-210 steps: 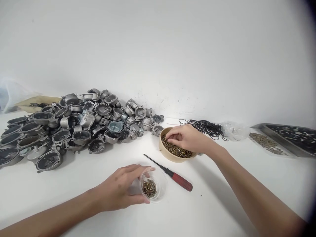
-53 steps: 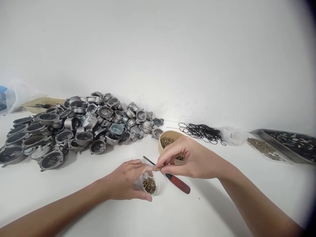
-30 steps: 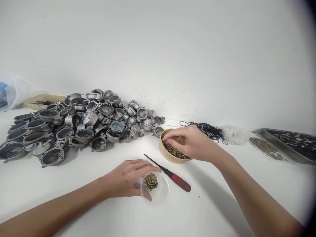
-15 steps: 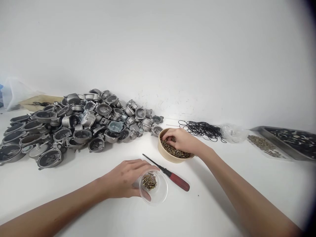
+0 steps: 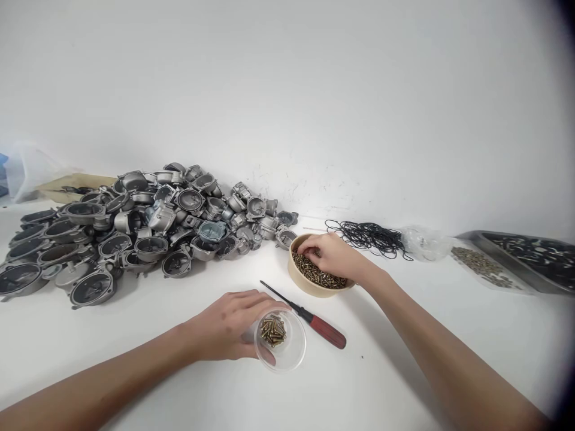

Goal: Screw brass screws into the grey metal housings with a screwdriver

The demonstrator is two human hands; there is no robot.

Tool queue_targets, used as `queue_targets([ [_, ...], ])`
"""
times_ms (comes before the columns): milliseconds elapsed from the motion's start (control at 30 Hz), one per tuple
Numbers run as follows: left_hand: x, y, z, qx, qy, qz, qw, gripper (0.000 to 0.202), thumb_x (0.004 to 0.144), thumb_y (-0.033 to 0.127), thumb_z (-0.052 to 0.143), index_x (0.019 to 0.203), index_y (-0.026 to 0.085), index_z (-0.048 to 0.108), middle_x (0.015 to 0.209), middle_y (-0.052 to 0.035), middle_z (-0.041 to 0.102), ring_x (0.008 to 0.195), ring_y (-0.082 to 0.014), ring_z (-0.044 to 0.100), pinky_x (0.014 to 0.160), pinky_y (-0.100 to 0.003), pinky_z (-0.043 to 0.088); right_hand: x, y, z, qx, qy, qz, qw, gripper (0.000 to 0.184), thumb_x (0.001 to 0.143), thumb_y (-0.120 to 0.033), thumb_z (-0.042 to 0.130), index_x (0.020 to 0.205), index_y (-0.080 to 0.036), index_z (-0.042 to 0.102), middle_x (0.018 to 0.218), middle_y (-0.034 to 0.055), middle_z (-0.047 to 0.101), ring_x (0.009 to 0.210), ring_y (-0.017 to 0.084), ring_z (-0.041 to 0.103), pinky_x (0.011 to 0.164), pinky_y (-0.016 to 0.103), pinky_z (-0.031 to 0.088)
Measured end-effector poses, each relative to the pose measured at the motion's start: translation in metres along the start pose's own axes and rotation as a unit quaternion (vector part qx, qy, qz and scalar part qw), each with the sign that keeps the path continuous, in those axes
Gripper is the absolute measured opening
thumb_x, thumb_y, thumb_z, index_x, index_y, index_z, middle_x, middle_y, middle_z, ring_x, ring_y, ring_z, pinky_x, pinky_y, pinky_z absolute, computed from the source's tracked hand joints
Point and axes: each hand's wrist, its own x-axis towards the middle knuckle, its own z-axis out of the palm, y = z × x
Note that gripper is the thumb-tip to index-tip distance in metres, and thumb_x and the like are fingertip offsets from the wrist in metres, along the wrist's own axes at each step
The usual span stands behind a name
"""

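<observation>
My left hand (image 5: pixel 236 326) is wrapped round a clear plastic cup (image 5: pixel 291 353), which tilts so that its mouth faces me. Brass-coloured screws (image 5: pixel 272 331) lie inside the cup. Farther off, my right hand (image 5: pixel 335 256) reaches into a tan round bowl (image 5: pixel 314 291) full of similar screws. Its fingers are curled down among them, and the fingertips are partly hidden, so what they pinch cannot be made out. Between the cup and the bowl a screwdriver (image 5: pixel 327 332) with a red and black handle rests on the white table (image 5: pixel 215 395).
A large heap of grey metal housings (image 5: pixel 150 245) covers the left side. Behind the bowl lie black rubber rings (image 5: pixel 368 236) and a clear plastic bag (image 5: pixel 426 242). To the right are small metal parts (image 5: pixel 483 266) and a metal tray (image 5: pixel 476 239) holding dark parts.
Almost nothing differs. Both hands keep their places, and the whole view has shifted very slightly.
</observation>
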Motion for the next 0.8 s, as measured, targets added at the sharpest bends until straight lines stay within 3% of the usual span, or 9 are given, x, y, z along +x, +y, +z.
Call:
queue_targets([
  [200, 0.000, 0.001, 0.000, 0.005, -0.004, -0.004, 1.000, 0.062, 0.093, 0.058, 0.066, 0.142, 0.025, 0.046, 0.130, -0.0079, 0.067, 0.114, -0.0229, 0.066, 0.097, -0.035, 0.052, -0.001, -0.002, -0.001, 0.022, -0.006, -0.006, 1.000, 0.023, 0.091, -0.024, 0.061, 0.105, -0.017, 0.078, 0.106, 0.0056, 0.077, 0.079, 0.017, 0.067, 0.077, 0.032, 0.052],
  [433, 0.001, 0.001, -0.001, 0.006, -0.010, -0.012, 1.000, 0.062, 0.093, 0.059, 0.065, 0.141, 0.025, 0.046, 0.130, -0.0077, 0.067, 0.115, -0.0233, 0.066, 0.098, -0.036, 0.051, -0.001, 0.000, 0.000, 0.104, -0.010, 0.018, 0.994, 0.007, 0.086, -0.022, 0.067, 0.087, -0.020, 0.074, 0.085, 0.0018, 0.076, 0.078, 0.017, 0.069, 0.074, 0.030, 0.053],
  [800, 0.000, 0.000, 0.000, -0.001, 0.000, -0.004, 1.000, 0.063, 0.093, 0.058, 0.066, 0.142, 0.024, 0.046, 0.131, -0.0073, 0.067, 0.113, -0.0224, 0.066, 0.099, -0.035, 0.050, -0.004, 0.013, -0.011, 0.245, -0.033, 0.052, 0.968, 0.014, 0.079, -0.031, 0.074, 0.089, -0.021, 0.076, 0.093, 0.0052, 0.078, 0.088, 0.022, 0.073, 0.085, 0.035, 0.060],
])
